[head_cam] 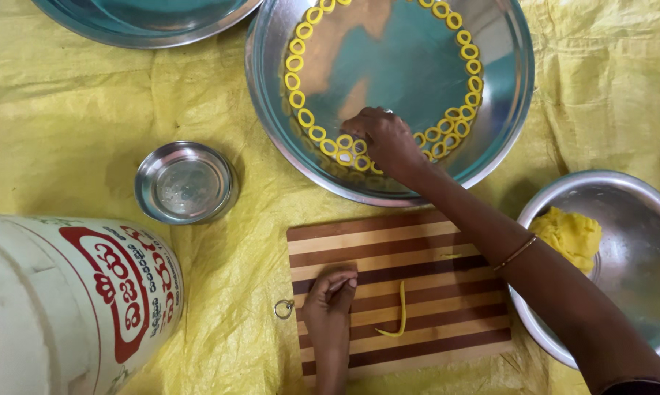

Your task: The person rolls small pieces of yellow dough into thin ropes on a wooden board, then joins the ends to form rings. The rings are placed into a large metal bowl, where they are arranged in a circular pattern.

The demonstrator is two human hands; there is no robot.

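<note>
Two hands are at work. The right hand (385, 140) reaches across into the large steel tray (507, 110), its fingers bunched down on the yellow dough rings (345, 146) at the tray's near edge; whether they pinch one ring or only press on it is hidden under the knuckles. The left hand (328, 298) rests on the striped wooden cutting board (418, 241), fingers loosely curled and grasping nothing that shows. Just beside it on the board lies one thin strip of yellow dough (401, 311), curved at its lower end, and one tiny scrap of dough (451, 255) sits higher up.

The rings run in a single curved line round the tray, doubling up at the right; there are roughly thirty, but some are covered by the hand and the top of the loop is cut off by the frame. There are two large trays, the second (147, 22) only partly in view at the top left. One small steel dish (185, 183) stands alone. One steel bowl (637, 249) at the right holds a lump of yellow dough (570, 235), partly behind the forearm. One white tub (74, 300) is cut off at the left. One small metal ring (283, 309) lies by the board. All rest on a yellow sheet (66, 102).
</note>
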